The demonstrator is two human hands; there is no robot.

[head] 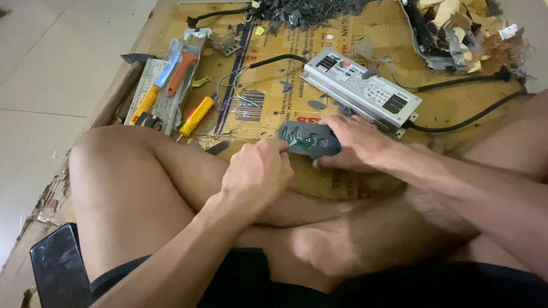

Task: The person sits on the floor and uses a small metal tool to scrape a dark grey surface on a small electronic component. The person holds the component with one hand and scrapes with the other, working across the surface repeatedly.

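The person sits cross-legged on a flattened cardboard sheet [268,122] spread over the tiled floor, and both hands are on a small grey potted block [309,138] with a green circuit board showing through its near-left face; it lies on the cardboard just in front of the shins, touching or nearly touching the long silver power-supply case [361,86] behind it. The right hand [358,141] lies over the block's far end with fingers curled around it, pinning it down. The left hand [256,174] is closed in a loose fist, thumb and forefinger pinched at the block's near corner where the grey coating meets the board; whether it holds a small tool or only picks at the edge I cannot tell from here. To do this well, I'd judge the pinning hand should bear straight down so the block doesn't skate on the cardboard, and the picking hand should work at the exposed seam in small bites, peeling away from the green board rather than prying against it, since the board looks easy to crack or scratch. Keeping the fingertips of the holding hand clear of the corner being worked seems wise. Off to the left lie a yellow-handled screwdriver [197,114] and an orange-handled tool [181,73] on a pale tray, well apart from the hands, and a heap of dark grey scraps [308,11] sits at the far edge.
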